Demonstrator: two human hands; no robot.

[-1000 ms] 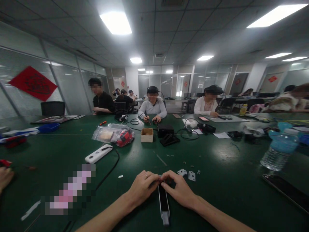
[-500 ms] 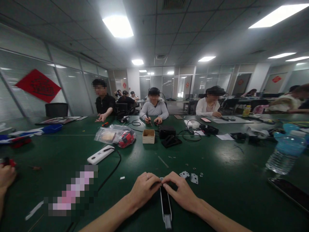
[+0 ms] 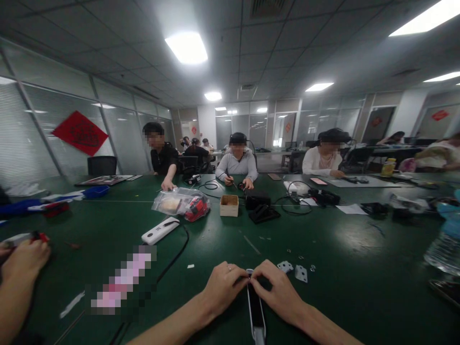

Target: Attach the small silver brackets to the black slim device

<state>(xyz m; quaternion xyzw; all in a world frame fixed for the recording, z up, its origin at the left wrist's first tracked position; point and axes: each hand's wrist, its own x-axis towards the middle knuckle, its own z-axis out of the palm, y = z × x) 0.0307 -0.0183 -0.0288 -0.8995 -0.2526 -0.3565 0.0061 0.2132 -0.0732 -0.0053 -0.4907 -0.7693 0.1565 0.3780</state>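
A long, narrow black piece with a pale rim [image 3: 256, 309] lies on the green table, pointing away from me. At its far end my left hand [image 3: 223, 288] is closed in a pinch, thumb against fingers, with a ring on one finger. My right hand [image 3: 276, 287] pinches at the same spot from the other side, its fingertips almost meeting the left ones. Whatever is between the fingertips is too small and covered to name. Just beyond my right hand lie two grey plates with holes [image 3: 301, 273] and several small rings [image 3: 312, 268].
Ahead stand a small open box [image 3: 229, 207], a clear bag with red contents [image 3: 197, 208] and a white power strip [image 3: 160, 231] with a black cable. A water bottle [image 3: 445, 239] is at right. Another person's hand [image 3: 28, 256] is at the left edge; co-workers sit opposite.
My view has turned slightly left, so everything sits further right. My hands keep their pinch at the black piece. The co-worker in black has brought a hand down to the clear bag.
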